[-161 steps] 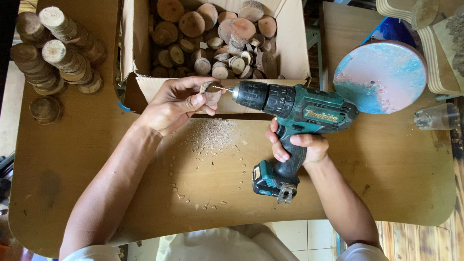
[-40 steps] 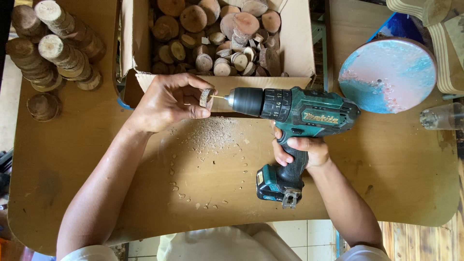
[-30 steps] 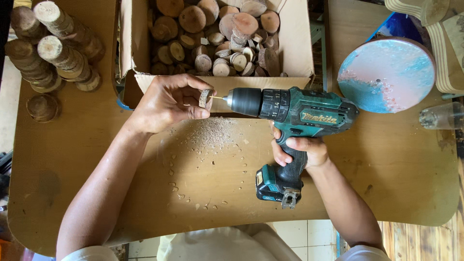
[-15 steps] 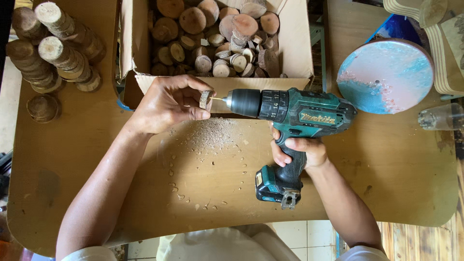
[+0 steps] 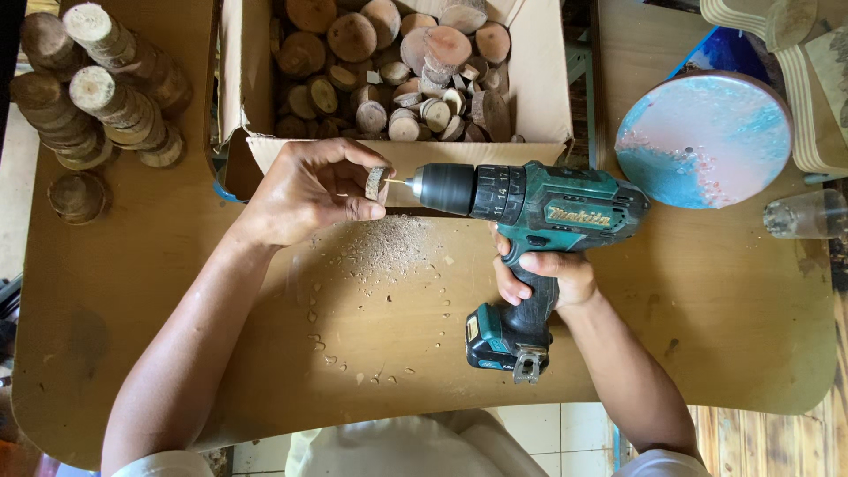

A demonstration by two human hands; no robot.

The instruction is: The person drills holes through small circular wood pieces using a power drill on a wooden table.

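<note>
Barely anything has shifted since the earlier frames: my drill bit still meets the small wood slice, held above the table in front of the box.

My left hand pinches that slice edge-on between thumb and fingertips, while my right hand is wrapped tight on the grip of the teal cordless drill, which lies level and points left. Sawdust lies on the wooden table just beneath. Behind stands a cardboard box of wood slices; stacked wood rounds sit at far left, a blue-pink round disc at right.
</note>
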